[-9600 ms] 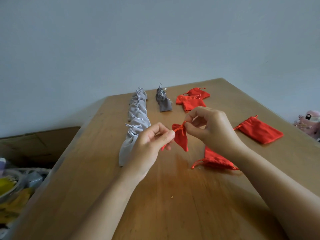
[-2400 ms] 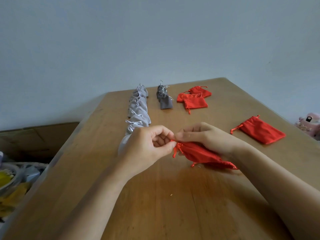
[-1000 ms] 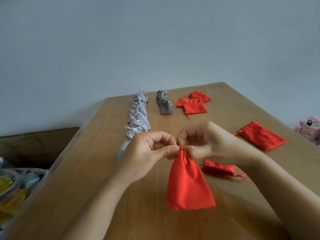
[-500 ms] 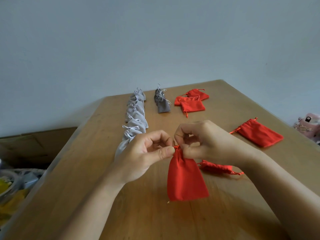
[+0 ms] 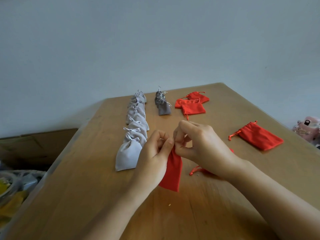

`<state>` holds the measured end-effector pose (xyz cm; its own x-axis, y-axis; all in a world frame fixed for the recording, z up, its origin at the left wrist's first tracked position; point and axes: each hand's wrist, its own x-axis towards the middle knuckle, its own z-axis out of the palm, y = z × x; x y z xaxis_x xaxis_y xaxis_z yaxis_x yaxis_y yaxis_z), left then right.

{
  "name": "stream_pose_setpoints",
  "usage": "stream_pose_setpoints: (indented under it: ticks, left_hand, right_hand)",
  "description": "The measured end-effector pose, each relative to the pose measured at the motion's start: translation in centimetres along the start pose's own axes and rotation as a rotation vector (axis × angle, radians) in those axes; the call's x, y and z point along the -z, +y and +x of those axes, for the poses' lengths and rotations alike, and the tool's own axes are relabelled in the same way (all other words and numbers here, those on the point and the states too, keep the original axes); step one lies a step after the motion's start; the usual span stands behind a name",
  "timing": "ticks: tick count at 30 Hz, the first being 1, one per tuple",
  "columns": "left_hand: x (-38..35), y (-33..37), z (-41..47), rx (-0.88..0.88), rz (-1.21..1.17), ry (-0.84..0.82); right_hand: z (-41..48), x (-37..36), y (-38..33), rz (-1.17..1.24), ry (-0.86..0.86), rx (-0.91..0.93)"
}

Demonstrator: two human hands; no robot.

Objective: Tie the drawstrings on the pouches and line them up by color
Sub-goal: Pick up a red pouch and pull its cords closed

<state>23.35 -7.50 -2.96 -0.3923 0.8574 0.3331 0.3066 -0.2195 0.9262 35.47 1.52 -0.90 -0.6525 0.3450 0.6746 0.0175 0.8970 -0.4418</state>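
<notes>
Head: red pouch (image 5: 173, 172) between hands (image 5: 154, 158) (image 5: 202, 146)

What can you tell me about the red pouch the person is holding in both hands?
The red pouch is a plain bag of soft, matte cloth that looks flat. It hangs upright, its neck gathered and pinched between the left hand and right hand, which hide its drawstring. Whether its bottom touches the wooden table cannot be told.
</notes>
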Motion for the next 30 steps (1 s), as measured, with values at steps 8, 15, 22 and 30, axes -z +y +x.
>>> stream_pose_setpoints:
  ticks: [8, 15, 22, 30]
  left_hand:
    - [-0.3, 0.3, -0.4, -0.135, 0.067, 0.072]
    - [-0.1, 0.5, -0.1, -0.069, 0.102, 0.067]
    - [0.8, 1.9, 0.0, -0.176, 0.022, 0.071]
    - [0.5, 2.7, -0.4, -0.257, 0.076, 0.097]
  right_hand:
    - [0.1, 0.4, -0.7, -0.01, 0.055, -0.047]
    - [0.1, 0.8, -0.1, 0.004, -0.042, -0.021]
    - [0.6, 1.3, -0.1, 0.795, -0.105, -0.38]
    - [-0.1, 0.5, -1.0, 0.417, 0.104, -0.334]
